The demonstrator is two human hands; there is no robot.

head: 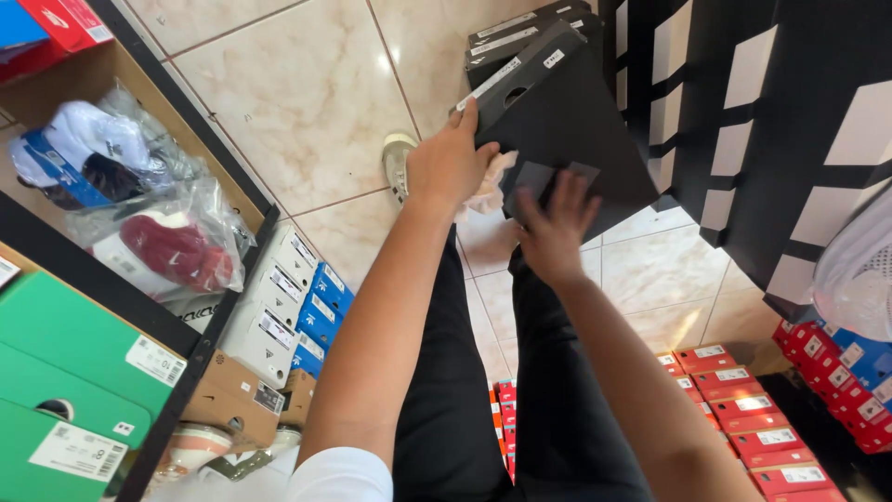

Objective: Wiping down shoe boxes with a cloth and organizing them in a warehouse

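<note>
A black shoe box (567,121) is tilted in front of me, its lid side turned toward me. My left hand (451,163) grips its left end near the round hole and the white label. Crumpled pale wrapping paper (488,186) pokes out just under that hand. My right hand (555,228) presses with spread fingers against a small dark grey rectangle on the box's lower face. Both forearms reach out over my black trousers (483,390).
More black boxes (520,28) are stacked on the tiled floor behind. A wooden shelf (186,121) on the left holds bagged shoes (139,204), green boxes (65,372), white and blue boxes (288,297). Red boxes (753,428) lie low right. A black-and-white display (743,121) stands right.
</note>
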